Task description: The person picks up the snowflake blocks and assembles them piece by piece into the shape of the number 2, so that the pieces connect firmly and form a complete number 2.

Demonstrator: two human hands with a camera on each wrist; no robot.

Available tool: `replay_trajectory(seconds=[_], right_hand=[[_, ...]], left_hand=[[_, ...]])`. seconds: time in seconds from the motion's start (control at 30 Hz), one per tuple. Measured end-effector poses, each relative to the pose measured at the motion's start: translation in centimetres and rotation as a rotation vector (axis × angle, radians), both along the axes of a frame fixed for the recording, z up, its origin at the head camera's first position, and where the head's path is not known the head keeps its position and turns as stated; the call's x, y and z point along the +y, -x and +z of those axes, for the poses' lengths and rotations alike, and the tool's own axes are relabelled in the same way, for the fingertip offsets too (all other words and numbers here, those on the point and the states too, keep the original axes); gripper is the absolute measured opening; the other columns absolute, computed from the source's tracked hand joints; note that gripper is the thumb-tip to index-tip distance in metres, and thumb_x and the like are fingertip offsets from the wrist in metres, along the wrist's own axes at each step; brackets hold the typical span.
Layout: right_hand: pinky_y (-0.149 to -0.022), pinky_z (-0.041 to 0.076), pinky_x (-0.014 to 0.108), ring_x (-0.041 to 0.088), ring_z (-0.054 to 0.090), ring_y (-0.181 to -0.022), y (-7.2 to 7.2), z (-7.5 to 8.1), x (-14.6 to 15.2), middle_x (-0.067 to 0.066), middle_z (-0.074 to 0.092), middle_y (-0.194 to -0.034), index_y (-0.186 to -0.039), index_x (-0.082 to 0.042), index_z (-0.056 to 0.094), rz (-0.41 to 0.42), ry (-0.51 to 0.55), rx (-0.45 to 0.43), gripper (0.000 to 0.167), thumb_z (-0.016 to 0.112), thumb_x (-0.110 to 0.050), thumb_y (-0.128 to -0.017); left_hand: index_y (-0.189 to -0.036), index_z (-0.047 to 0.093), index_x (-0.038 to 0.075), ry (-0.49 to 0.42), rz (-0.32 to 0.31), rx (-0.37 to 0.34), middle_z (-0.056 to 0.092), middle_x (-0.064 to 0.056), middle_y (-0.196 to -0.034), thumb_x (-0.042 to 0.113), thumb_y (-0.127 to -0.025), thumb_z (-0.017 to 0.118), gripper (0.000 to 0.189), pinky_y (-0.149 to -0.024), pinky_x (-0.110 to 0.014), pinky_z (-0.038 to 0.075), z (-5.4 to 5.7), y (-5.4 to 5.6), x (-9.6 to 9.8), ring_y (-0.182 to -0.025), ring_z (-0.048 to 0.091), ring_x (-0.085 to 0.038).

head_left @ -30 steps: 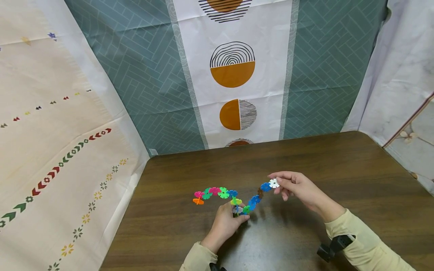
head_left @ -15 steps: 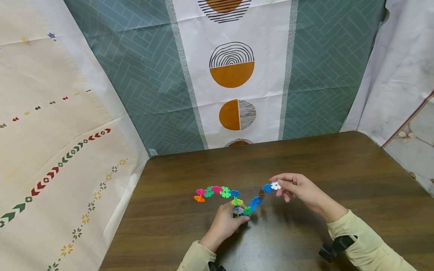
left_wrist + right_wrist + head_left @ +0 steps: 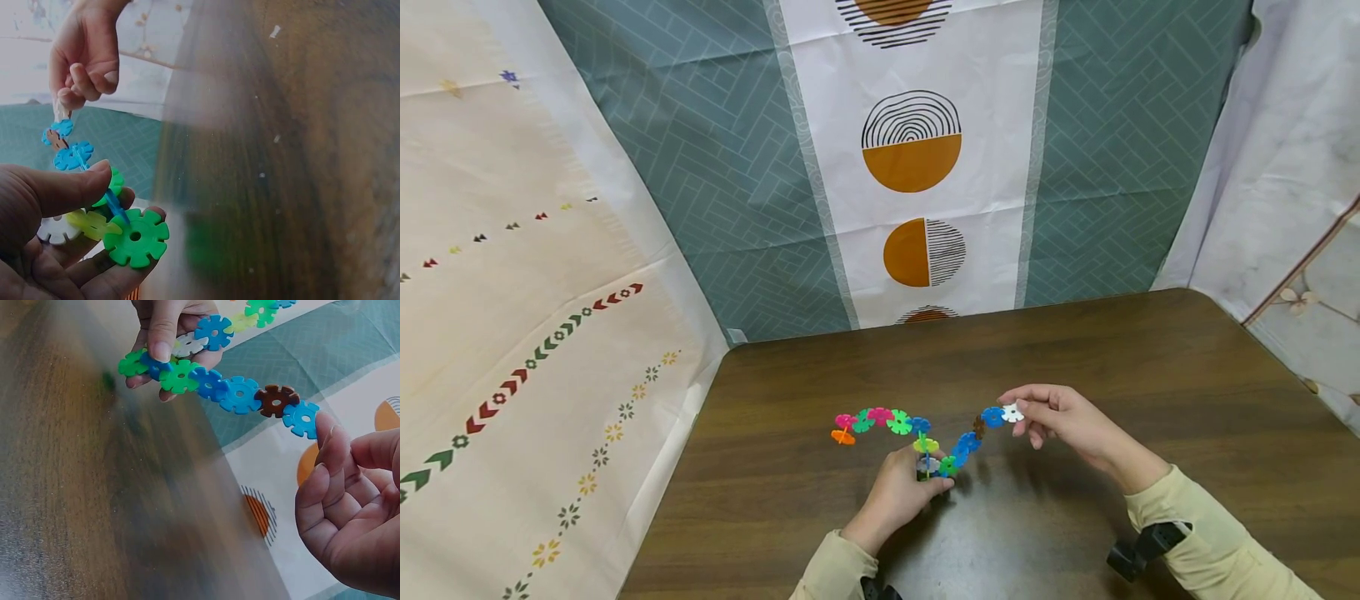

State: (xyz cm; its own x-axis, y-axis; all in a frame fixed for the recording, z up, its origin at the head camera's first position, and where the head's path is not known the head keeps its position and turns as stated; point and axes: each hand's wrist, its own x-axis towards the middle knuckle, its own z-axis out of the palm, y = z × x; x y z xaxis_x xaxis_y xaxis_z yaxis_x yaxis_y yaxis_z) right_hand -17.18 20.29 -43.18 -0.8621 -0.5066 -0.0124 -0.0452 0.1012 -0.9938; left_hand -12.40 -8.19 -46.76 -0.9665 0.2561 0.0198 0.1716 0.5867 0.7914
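Observation:
A chain of interlocking snowflake discs (image 3: 961, 450) in several colours is held above the table between both hands. My left hand (image 3: 895, 493) grips its middle, thumb over the joined discs and fingers beneath, around a green notched disc (image 3: 136, 237) and a blue one. From there an arched branch of discs (image 3: 880, 417) reaches left to an orange disc (image 3: 843, 437). The other branch rises right through blue discs (image 3: 240, 395) and a brown disc (image 3: 277, 401). My right hand (image 3: 1063, 421) pinches the white disc (image 3: 1012, 412) at that end; its fingers hide it in the right wrist view.
The brown wooden table (image 3: 805, 375) spreads beneath both hands. A patterned cloth (image 3: 913, 167) hangs behind its far edge, and a cream cloth (image 3: 550, 333) stands on the left. Each forearm carries a black wrist camera (image 3: 1150, 546).
Both hands have kept their hold on the disc chain. The right hand and the white disc have shifted slightly right and down.

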Motion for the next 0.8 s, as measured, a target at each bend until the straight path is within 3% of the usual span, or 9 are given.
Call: replay_trajectory(seconds=[0.43,0.8], right_hand=[[-0.065,0.054,0.037,0.014,0.057,-0.063,-0.6,-0.9,0.4,0.012,0.066,-0.087,-0.131,0.006,0.052,0.026,0.009,-0.063,0.041,0.050,-0.024,-0.103],[-0.069,0.056,0.033,0.013,0.062,-0.067,-0.9,-1.4,0.8,0.007,0.068,-0.089,-0.128,0.010,0.051,0.073,0.117,-0.108,0.037,0.049,-0.018,-0.104]], left_hand=[[-0.102,0.070,0.012,0.024,-0.076,-0.037,0.068,0.006,-0.090,0.021,-0.082,0.080,0.024,-0.070,-0.026,0.051,0.4,0.2,-0.2,-0.076,0.059,-0.006],[-0.101,0.070,0.013,0.046,-0.105,-0.019,0.066,0.007,-0.089,0.019,-0.081,0.081,0.024,-0.069,-0.024,0.049,0.2,0.2,-0.2,-0.077,0.056,-0.005]])
